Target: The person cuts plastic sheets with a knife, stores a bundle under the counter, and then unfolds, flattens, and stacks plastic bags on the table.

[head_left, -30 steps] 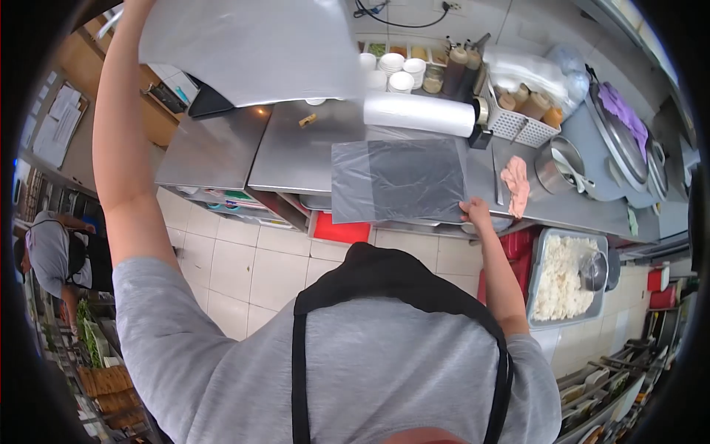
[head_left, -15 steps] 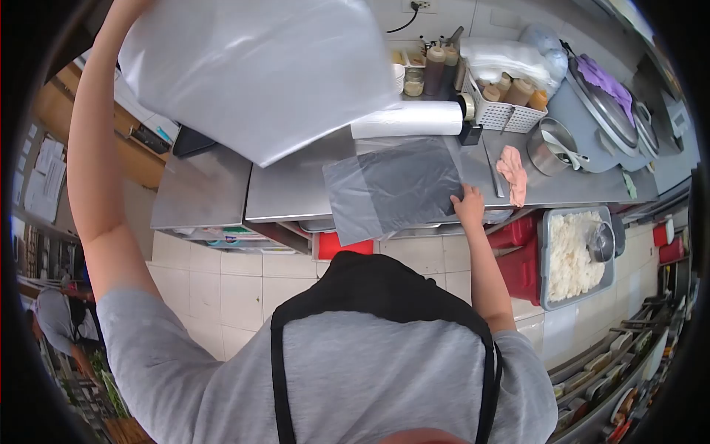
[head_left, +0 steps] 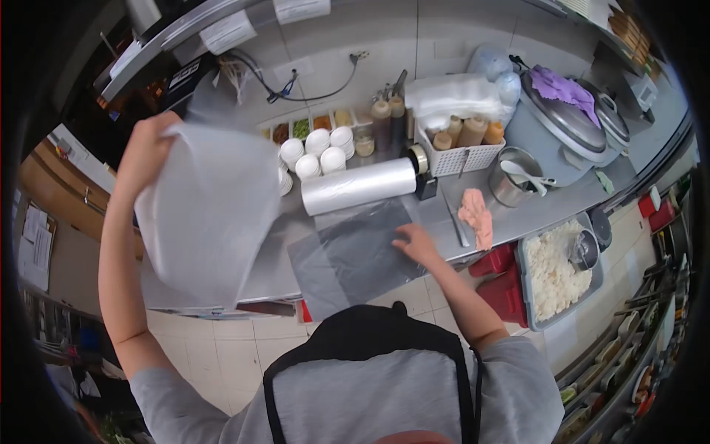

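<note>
High at the left, my left hand (head_left: 154, 144) is closed on the upper edge of a translucent white plastic sheet (head_left: 211, 200), which hangs in a drape over the left part of the counter. A second, thin clear plastic sheet (head_left: 355, 248) lies flat on the counter and hangs over its front edge. My right hand (head_left: 416, 243) is at this sheet's right edge, its fingers stretched out over the plastic. Behind the flat sheet lies a roll of clear plastic (head_left: 360, 186).
Stacked white cups (head_left: 319, 152) and sauce bottles (head_left: 381, 124) stand behind the roll. To the right are a basket of bottles (head_left: 462, 159), a pink cloth (head_left: 475, 217), a knife (head_left: 457, 222) and a metal pot (head_left: 510, 189). A tub of rice (head_left: 551, 274) stands below the counter.
The hanging sheet has come down and leftward with my left hand, uncovering the cups and the wall. My view has shifted; my right hand remains by the flat sheet's right edge.
</note>
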A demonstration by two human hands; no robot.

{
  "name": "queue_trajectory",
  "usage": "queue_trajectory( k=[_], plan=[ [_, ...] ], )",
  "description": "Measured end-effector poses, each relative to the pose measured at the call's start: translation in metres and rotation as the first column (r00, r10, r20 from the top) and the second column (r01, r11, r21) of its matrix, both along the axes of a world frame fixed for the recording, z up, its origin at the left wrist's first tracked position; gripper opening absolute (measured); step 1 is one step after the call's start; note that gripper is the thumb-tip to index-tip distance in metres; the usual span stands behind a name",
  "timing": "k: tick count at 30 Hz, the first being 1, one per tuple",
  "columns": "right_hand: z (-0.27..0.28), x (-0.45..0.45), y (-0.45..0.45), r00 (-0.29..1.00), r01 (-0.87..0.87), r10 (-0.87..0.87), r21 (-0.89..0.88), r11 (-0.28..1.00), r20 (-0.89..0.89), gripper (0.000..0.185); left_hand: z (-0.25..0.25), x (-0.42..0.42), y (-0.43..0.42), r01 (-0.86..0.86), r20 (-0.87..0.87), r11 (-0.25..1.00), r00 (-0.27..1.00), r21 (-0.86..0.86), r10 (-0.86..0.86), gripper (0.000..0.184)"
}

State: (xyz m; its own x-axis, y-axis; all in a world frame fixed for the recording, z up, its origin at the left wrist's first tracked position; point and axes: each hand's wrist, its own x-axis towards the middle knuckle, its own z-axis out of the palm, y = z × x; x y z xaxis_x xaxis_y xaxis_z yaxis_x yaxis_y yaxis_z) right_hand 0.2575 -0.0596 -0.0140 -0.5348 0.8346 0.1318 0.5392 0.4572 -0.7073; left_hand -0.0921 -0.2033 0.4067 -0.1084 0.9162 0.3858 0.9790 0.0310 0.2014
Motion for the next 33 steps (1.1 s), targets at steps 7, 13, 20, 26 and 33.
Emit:
queue_trajectory(
  k=[7, 13, 20, 26, 33],
  plan=[
    [0.015, -0.052, -0.013, 0.871, -0.491, 0.436, -0.443, 0.750, -0.228, 0.050, 0.039, 0.091, 0.058, 0.251, -0.022, 0.965, 0.967, -0.080, -0.253, 0.028],
    [0.049, -0.060, 0.027, 0.654, -0.670, 0.009, -0.574, 0.472, -0.756, 0.075, 0.079, 0.037, 0.088, -0.182, 0.499, 0.975, 0.861, 0.125, 0.097, 0.028],
    [0.113, -0.011, 0.098, 0.436, -0.511, -0.450, -0.626, 0.589, -0.780, 0.052, -0.045, -0.025, 0.110, -0.315, 0.756, 0.949, 0.615, -0.023, 0.223, 0.033],
    [0.169, 0.083, 0.149, 0.639, -0.090, -0.363, -0.534, 0.841, -0.678, 0.044, -0.155, -0.020, 0.141, -0.152, 0.933, 0.987, 0.344, -0.058, 0.108, 0.044],
    [0.225, 0.159, 0.300, 0.729, 0.257, -0.324, -0.199, 0.946, -0.603, 0.051, -0.204, 0.013, 0.314, 0.127, 0.992, 0.991, 0.123, -0.041, 0.025, 0.021]
  ],
)
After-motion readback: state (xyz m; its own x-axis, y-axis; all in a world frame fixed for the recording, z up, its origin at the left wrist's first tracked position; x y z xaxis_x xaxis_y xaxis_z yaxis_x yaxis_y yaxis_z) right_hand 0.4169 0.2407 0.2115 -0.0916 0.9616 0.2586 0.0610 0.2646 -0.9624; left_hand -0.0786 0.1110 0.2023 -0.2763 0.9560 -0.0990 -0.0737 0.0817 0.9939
